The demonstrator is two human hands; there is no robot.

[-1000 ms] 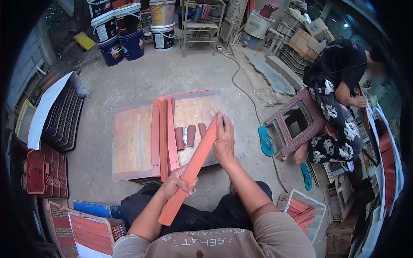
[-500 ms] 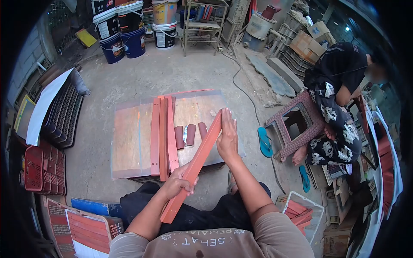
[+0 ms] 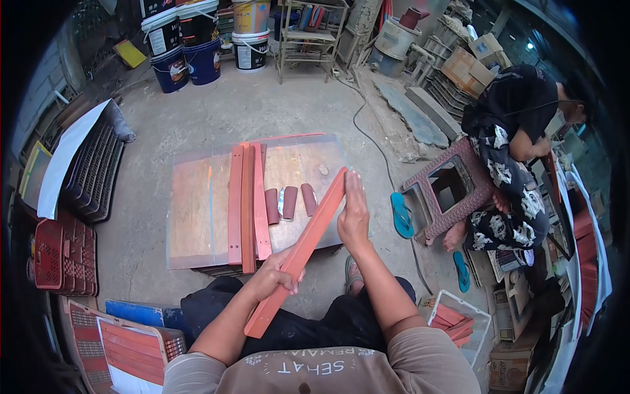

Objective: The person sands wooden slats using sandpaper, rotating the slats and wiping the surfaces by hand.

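Note:
A long red-painted wooden bar (image 3: 298, 253) slants over my lap, its far end above the low work board (image 3: 190, 217). My left hand (image 3: 275, 276) is wrapped round the bar's lower half. Against the right side of its far end lies my right hand (image 3: 354, 211), palm to the bar with fingers stretched out. On the board, several similar red strips (image 3: 247, 210) lie side by side. Right of them are a dark red roll (image 3: 272, 206), a second roll (image 3: 287, 203) with a pale patch, and a third (image 3: 308, 199) near the bar.
A co-worker (image 3: 518, 111) sits at the right beside a patterned stool (image 3: 453, 187). Teal sandals (image 3: 401, 215) and a cable (image 3: 357, 118) lie on the floor. A crate of red pieces (image 3: 459, 322) is at lower right, red crates (image 3: 65, 256) at left, buckets (image 3: 203, 62) at the back.
The bar's far end has swung slightly right. My right hand has shifted right with it, its fingers now straightened along the bar's side. The co-worker's arm and head have moved.

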